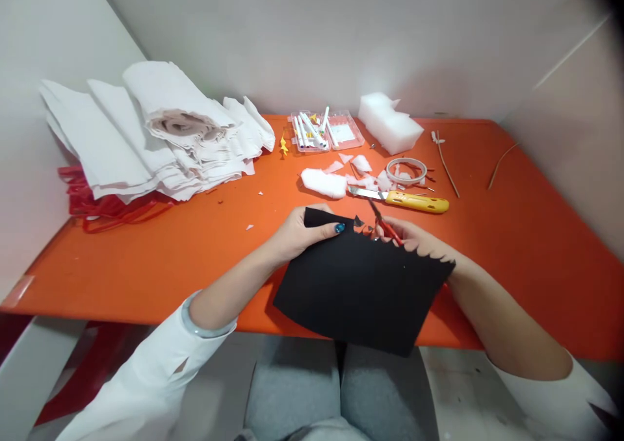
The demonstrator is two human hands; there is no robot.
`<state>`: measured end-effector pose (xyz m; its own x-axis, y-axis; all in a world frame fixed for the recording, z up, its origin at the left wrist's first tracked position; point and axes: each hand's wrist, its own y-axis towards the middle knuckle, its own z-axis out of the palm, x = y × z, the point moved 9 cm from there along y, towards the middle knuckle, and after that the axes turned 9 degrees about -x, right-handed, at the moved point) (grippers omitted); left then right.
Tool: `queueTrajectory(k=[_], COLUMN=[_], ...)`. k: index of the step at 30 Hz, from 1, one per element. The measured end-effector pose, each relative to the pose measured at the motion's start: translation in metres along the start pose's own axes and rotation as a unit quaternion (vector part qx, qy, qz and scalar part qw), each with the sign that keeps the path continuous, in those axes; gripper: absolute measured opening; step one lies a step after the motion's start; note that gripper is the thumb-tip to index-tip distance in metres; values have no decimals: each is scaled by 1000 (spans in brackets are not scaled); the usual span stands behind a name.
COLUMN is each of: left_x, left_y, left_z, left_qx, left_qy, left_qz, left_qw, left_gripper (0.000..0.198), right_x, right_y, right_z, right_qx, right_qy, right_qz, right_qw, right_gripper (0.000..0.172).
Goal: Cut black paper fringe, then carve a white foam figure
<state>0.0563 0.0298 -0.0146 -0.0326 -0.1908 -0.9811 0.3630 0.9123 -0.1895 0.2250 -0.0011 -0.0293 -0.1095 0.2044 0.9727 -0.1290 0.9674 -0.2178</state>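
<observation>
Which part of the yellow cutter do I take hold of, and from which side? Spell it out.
Probably the thick yellow handle, from the right: the cutter lies with that end rightward and its bare blade pointing left, toward a white foam piece.

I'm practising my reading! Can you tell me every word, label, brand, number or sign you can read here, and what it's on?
None: I can't read any words, brands, numbers or signs here.
White patch in the plastic case: too small and blurred to read.
White markers: any print is too small to read.
Yellow cutter: dark marks on its handle, no letters I can make out.
</observation>
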Motion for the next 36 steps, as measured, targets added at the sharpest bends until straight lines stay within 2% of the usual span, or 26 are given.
queueTrajectory(k=[1,3,5,13,19,24,27,30,36], left_x=[2,4,3,4,2,1,0,1,6], left_y=[-1,-2,-2,1,-1,-2,-1,1,2], left_z=[4,12,16,14,18,20,16,13,15], left_qx=[23,62,78,48,60,68,54,45,68], left_qy=[16,55,104,250,271,279,289,292,287], left_qz=[-3,2,20,59,69,71,73,66,50], left_qw=[1000,997,991,965,958,955,953,953,954], left_gripper=[33,31,31,28,24,21,21,22,26], right_x=[-2,-2,3,5,-4,-2,-3,-3,1], right_y=[2,5,4,4,3,7,12,16,17], right_z=[5,6,7,5,14,11,1,-13,-33], right_qx=[16,-2,-9,-42,-4,-11,-43,-102,-183], right_qy=[0,25,51,22,-12,2,-21,-58,-139], right_qz=[11,16,-4,-21,27,-26,-51,-72,-105], right_qw=[1000,1000,999,999,1000,1000,998,990,968], right_gripper=[37,36,35,33,34,29,25,20,11])
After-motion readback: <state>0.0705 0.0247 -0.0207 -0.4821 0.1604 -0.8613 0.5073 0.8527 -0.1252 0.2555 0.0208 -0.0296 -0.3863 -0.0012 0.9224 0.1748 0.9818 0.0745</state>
